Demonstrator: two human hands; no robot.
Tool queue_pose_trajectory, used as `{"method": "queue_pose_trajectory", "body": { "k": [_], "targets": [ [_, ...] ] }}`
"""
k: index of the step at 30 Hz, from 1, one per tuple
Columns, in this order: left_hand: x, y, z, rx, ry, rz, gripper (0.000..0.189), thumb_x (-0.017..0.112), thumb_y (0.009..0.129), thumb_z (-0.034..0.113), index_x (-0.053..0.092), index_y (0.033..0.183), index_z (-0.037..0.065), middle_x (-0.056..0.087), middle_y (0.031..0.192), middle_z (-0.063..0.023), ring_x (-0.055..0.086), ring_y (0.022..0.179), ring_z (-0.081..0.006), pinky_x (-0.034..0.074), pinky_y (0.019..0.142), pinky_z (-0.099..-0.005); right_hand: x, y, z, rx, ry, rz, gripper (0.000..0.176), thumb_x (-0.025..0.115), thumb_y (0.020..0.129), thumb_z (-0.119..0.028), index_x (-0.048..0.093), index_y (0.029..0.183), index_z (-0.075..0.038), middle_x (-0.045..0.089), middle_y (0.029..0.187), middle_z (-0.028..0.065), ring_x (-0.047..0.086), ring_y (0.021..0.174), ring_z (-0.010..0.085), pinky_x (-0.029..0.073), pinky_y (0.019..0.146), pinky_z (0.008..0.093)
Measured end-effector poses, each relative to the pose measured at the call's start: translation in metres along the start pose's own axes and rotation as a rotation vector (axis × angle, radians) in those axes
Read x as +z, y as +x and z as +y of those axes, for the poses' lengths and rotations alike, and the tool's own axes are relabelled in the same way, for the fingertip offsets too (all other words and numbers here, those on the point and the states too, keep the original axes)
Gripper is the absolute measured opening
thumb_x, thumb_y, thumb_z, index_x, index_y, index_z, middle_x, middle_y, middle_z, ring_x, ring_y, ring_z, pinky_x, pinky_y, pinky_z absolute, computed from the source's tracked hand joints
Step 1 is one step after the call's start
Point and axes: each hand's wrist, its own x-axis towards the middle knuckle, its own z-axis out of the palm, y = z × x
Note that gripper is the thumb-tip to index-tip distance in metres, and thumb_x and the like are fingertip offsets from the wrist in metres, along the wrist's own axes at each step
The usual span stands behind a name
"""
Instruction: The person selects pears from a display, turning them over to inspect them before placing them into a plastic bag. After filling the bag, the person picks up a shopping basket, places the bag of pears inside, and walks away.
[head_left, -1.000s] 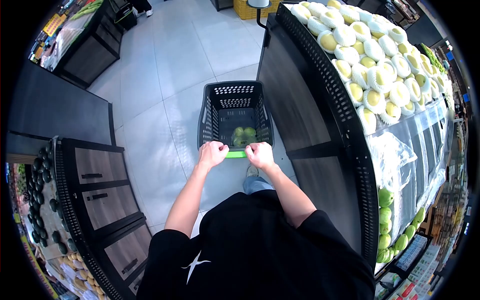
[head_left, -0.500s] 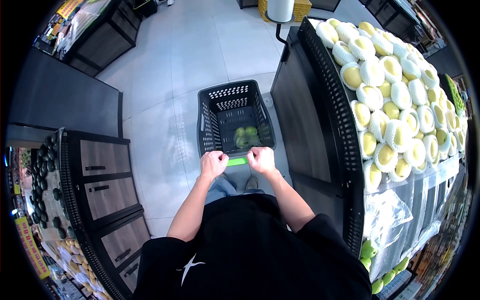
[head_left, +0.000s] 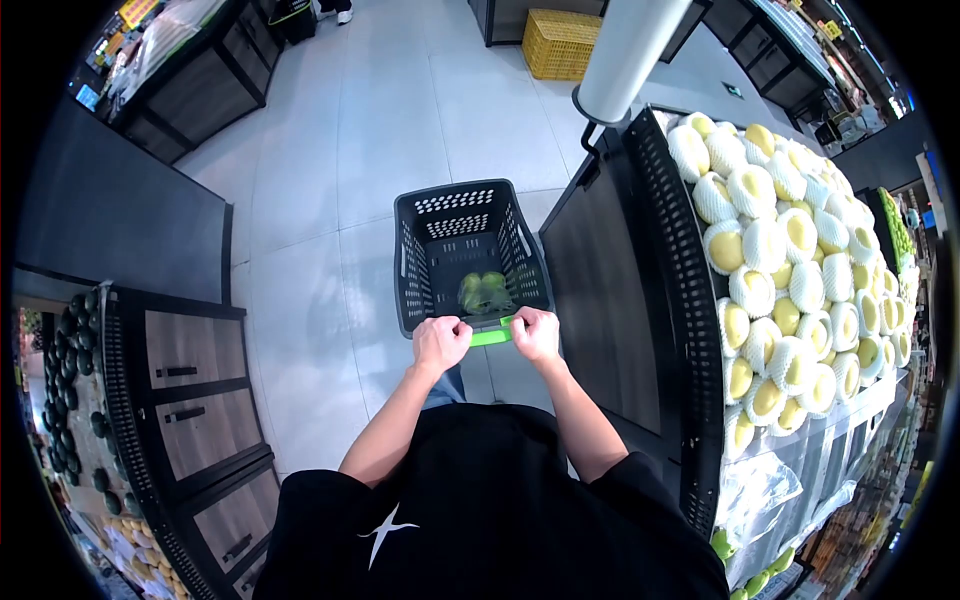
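Note:
Both hands grip the green handle of a black, perforated shopping basket in front of me. My left hand is closed around the left part of the handle. My right hand is closed around its right end. Inside the basket, near the handle side, lies a clear plastic bag with green, round produce in it; its exact kind is hard to make out. My feet are mostly hidden below the handle.
Close on the right stands a produce display heaped with yellow fruit in white foam nets. A white roll on a post rises at its corner. Drawer cabinets line the left. A yellow wicker basket sits ahead on the tiled floor.
The shopping basket and I have moved forward along the aisle; the displays and cabinets slide back in view. The white roll looks nearer. Both hands keep their hold on the handle.

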Motion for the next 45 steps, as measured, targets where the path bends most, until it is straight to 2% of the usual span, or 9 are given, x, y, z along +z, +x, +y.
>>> {"method": "queue_pose_trajectory", "body": {
  "k": [4,11,26,29,31,32,33,35,45],
  "targets": [
    [-0.011,0.041,-0.006,-0.021,-0.035,-0.032,0.029,0.059,0.081,0.027,0.066,0.064,0.004,0.064,0.065,-0.0203,0.064,0.063,-0.0406,0.053,0.062,-0.0489,0.011,0.039,-0.006,0.038,-0.007,0.000,0.017,0.055,0.076,-0.017,0.067,0.069,-0.007,0.067,0.069,0.0145,0.066,0.068,0.0349,0.053,0.065,0.0425],
    [-0.030,0.116,-0.019,0.005,-0.088,-0.097,0.029,0.060,0.081,0.027,0.068,0.066,0.004,0.065,0.066,-0.0195,0.065,0.062,-0.0400,0.054,0.062,-0.0481,0.035,0.107,-0.010,0.069,-0.056,0.024,0.021,0.052,0.074,-0.013,0.069,0.071,-0.002,0.063,0.063,0.0183,0.064,0.058,0.0335,0.051,0.059,0.0379],
    [-0.052,0.284,-0.065,0.202,-0.091,-0.152,0.026,0.060,0.077,0.023,0.066,0.061,0.004,0.063,0.062,-0.0194,0.063,0.060,-0.0394,0.053,0.061,-0.0482,0.091,0.229,-0.024,0.205,-0.033,0.105,0.023,0.051,0.075,-0.015,0.070,0.072,-0.002,0.062,0.062,0.0181,0.063,0.056,0.0305,0.050,0.059,0.0373],
    [-0.059,0.325,-0.070,0.254,-0.087,-0.175,0.024,0.059,0.076,0.022,0.065,0.062,0.003,0.062,0.062,-0.0200,0.063,0.061,-0.0404,0.053,0.062,-0.0483,0.103,0.257,-0.024,0.234,0.005,0.123,0.023,0.051,0.076,-0.014,0.070,0.072,-0.002,0.062,0.062,0.0179,0.063,0.055,0.0288,0.050,0.058,0.0371],
    [-0.062,0.355,-0.074,0.255,-0.071,-0.269,0.023,0.060,0.076,0.023,0.066,0.063,0.004,0.063,0.064,-0.0190,0.064,0.063,-0.0393,0.053,0.064,-0.0474,0.111,0.274,-0.025,0.264,0.047,0.161,0.022,0.051,0.077,-0.012,0.070,0.072,-0.002,0.062,0.061,0.0175,0.063,0.054,0.0277,0.049,0.057,0.0365],
    [-0.064,0.369,-0.073,0.262,-0.061,-0.270,0.023,0.060,0.076,0.023,0.066,0.063,0.004,0.063,0.064,-0.0190,0.064,0.063,-0.0393,0.053,0.064,-0.0474,0.112,0.283,-0.026,0.277,0.027,0.146,0.021,0.053,0.080,-0.013,0.070,0.072,-0.004,0.064,0.064,0.0164,0.065,0.059,0.0325,0.051,0.060,0.0401],
    [-0.064,0.381,-0.075,0.252,-0.043,-0.297,0.023,0.060,0.075,0.023,0.067,0.064,0.005,0.063,0.064,-0.0182,0.064,0.064,-0.0388,0.053,0.064,-0.0471,0.115,0.291,-0.025,0.304,0.028,0.139,0.021,0.054,0.081,-0.014,0.070,0.073,-0.005,0.064,0.064,0.0161,0.065,0.060,0.0328,0.051,0.061,0.0400],
    [-0.064,0.408,-0.078,0.252,-0.010,-0.334,0.022,0.061,0.075,0.023,0.067,0.064,0.005,0.064,0.064,-0.0175,0.064,0.064,-0.0383,0.052,0.064,-0.0468,0.124,0.308,-0.024,0.264,0.063,0.206,0.021,0.052,0.080,-0.012,0.069,0.074,-0.002,0.059,0.057,0.0150,0.058,0.049,0.0236,0.045,0.052,0.0347],
    [-0.067,0.537,-0.074,0.375,0.006,-0.470,0.020,0.063,0.069,0.022,0.064,0.058,0.006,0.063,0.060,-0.0156,0.063,0.060,-0.0367,0.052,0.061,-0.0449,0.146,0.390,-0.025,0.378,0.178,0.216,0.025,0.054,0.089,-0.020,0.071,0.079,-0.005,0.061,0.060,0.0142,0.062,0.053,0.0282,0.049,0.056,0.0372]
  ]
}}
